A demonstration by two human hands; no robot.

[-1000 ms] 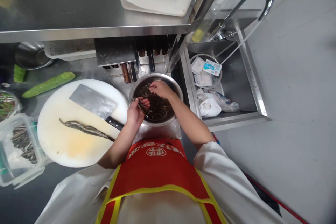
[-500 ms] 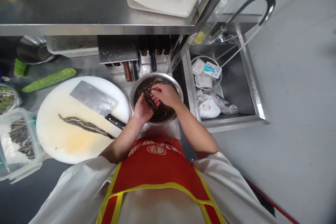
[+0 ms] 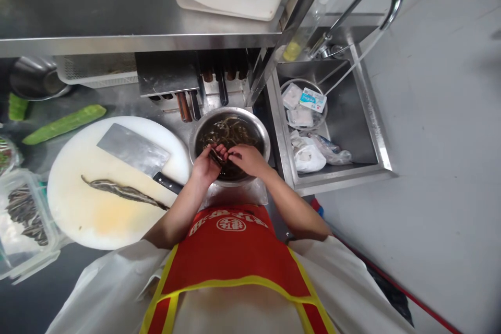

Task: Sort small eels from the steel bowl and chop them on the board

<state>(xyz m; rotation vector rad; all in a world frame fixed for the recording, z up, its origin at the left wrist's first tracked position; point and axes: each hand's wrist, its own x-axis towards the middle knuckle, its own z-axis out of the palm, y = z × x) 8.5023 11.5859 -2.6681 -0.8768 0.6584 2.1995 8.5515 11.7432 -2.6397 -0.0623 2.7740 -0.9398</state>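
Over a steel bowl point(image 3: 191, 152) of dark liquid with thin, eel-like strips point(image 3: 235, 129) in it, my two hands work close together. My left hand point(image 3: 207, 166) is curled around a dark, glossy eel-like strip point(image 3: 216, 157). Just to its right, the fingers of my right hand point(image 3: 249, 159) are pinched together at the strip; whether they hold part of it is too small to tell. On the round white cutting board point(image 3: 70, 167) to the left lie a cleaver point(image 3: 135, 148) and another long, dark eel-like strip point(image 3: 123, 191).
At far left, a clear plastic box point(image 3: 50, 227) contains dark strips. A peeled green vegetable point(image 3: 64, 124) lies behind the board. Knife handles point(image 3: 183, 107) stick out behind the bowl. The sink point(image 3: 352, 120) on the right holds white packs point(image 3: 300, 116) and plastic bags point(image 3: 309, 155).
My right hand has drawn back toward me and now pinches beside my left hand. My left hand has shifted slightly, still around the dark strip. The view has moved a little.
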